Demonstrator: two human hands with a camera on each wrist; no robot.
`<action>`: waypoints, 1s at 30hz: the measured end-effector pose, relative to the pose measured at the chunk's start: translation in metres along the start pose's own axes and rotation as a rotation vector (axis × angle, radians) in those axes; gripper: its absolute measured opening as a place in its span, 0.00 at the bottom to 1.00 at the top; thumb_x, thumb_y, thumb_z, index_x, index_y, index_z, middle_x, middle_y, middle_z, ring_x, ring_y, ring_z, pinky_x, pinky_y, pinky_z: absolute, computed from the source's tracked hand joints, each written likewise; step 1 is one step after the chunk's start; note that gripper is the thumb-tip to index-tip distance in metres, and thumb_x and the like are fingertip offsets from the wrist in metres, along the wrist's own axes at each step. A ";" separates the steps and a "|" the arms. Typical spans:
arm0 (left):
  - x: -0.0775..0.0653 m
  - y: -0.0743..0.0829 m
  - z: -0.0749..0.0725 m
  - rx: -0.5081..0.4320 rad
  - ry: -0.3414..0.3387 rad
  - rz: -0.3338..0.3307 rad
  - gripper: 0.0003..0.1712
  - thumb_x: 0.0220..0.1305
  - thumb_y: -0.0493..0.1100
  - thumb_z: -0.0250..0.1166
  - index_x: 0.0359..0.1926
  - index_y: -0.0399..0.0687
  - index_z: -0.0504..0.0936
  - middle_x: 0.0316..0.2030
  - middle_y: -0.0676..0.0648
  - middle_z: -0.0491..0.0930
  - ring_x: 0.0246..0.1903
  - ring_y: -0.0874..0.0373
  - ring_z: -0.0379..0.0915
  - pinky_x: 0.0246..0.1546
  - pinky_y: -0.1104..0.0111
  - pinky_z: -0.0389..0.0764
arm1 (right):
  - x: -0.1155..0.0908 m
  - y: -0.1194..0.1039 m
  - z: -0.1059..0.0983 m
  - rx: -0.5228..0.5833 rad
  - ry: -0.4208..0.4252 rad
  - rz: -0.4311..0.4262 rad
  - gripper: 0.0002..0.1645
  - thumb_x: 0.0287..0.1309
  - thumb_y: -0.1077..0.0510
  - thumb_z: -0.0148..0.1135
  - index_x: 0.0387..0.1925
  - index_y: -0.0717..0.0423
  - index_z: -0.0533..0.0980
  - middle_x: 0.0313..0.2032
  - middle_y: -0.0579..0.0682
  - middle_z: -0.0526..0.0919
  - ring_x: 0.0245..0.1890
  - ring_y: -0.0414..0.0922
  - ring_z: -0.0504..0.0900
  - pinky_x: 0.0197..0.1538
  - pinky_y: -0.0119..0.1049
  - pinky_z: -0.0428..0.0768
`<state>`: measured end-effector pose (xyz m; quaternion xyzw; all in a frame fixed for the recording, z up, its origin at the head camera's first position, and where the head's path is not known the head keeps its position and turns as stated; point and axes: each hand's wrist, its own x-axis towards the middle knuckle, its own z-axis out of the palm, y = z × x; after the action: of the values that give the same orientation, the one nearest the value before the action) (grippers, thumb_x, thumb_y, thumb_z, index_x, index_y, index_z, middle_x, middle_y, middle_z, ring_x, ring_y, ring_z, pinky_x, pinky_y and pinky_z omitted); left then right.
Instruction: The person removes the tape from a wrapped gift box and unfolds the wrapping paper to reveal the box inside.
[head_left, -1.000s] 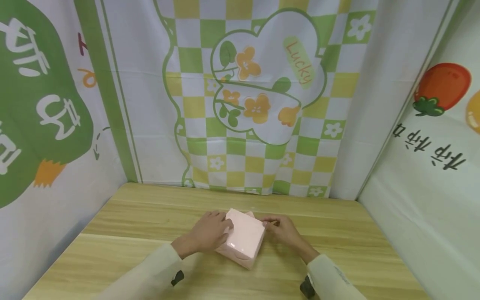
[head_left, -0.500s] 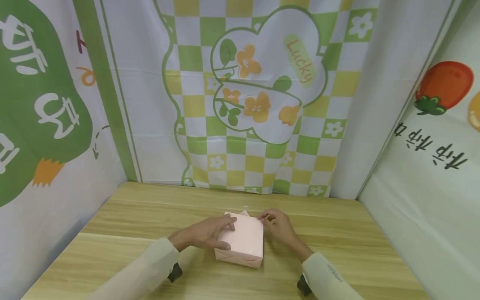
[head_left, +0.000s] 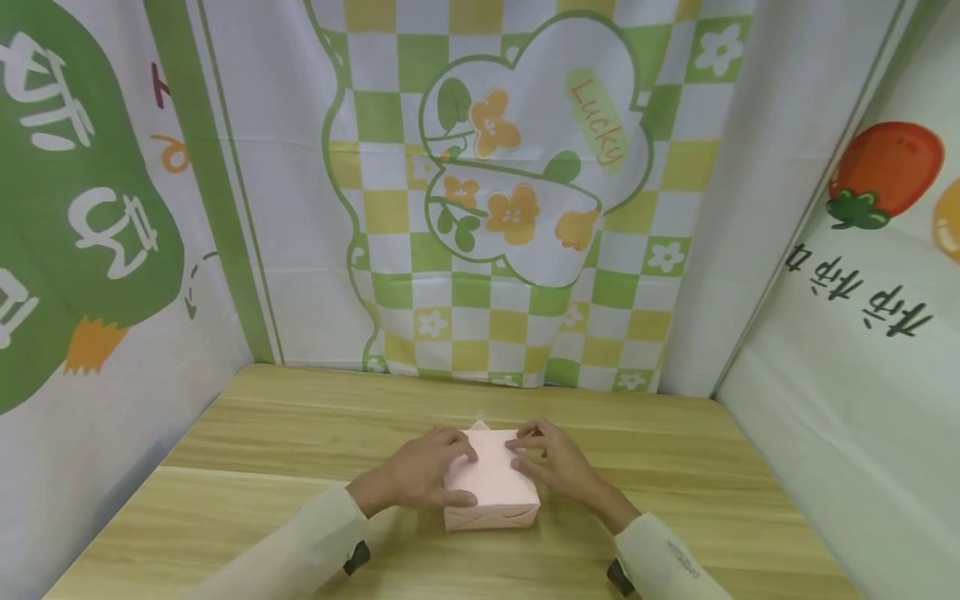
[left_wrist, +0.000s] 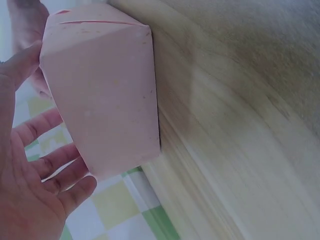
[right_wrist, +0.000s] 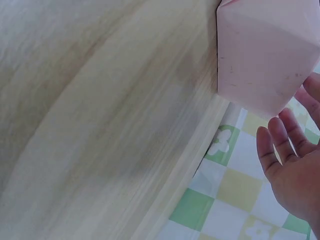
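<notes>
A pink paper-wrapped box (head_left: pixel 492 483) sits on the wooden table between the two hands, its near end showing creased folds. From its far edge a small pointed paper flap (head_left: pixel 480 426) sticks up. My left hand (head_left: pixel 423 468) rests along the left top edge, thumb at the near corner and relaxed fingers over the top. The right hand (head_left: pixel 558 463) touches the right top edge with loosely bent fingertips. In the left wrist view, fingers lie by one upper edge of the box (left_wrist: pixel 105 95), its plain side facing the camera. The right wrist view shows fingers beside the box (right_wrist: pixel 267 55).
The light wooden table (head_left: pixel 300 433) spreads around the box. A green-and-yellow checked cloth (head_left: pixel 517 333) hangs at its back edge, with printed white cloth on the left (head_left: pixel 180 392) and right (head_left: pixel 817 408).
The pink box has turned from a slanted position until its near end faces the body squarely. Both hands have shifted with it, and the right fingers have come onto its top edge.
</notes>
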<state>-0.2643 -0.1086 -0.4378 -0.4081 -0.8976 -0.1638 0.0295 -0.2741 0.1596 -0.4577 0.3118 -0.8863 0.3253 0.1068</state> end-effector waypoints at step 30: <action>0.000 -0.005 0.003 0.001 0.010 0.022 0.26 0.61 0.63 0.66 0.53 0.53 0.80 0.54 0.49 0.76 0.56 0.52 0.70 0.55 0.57 0.78 | 0.000 -0.017 -0.003 -0.075 -0.057 0.028 0.04 0.56 0.63 0.68 0.34 0.53 0.85 0.29 0.40 0.77 0.32 0.36 0.75 0.36 0.26 0.76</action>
<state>-0.2674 -0.1106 -0.4416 -0.4171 -0.8930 -0.1649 0.0359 -0.2636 0.1510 -0.4468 0.3041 -0.9049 0.2844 0.0886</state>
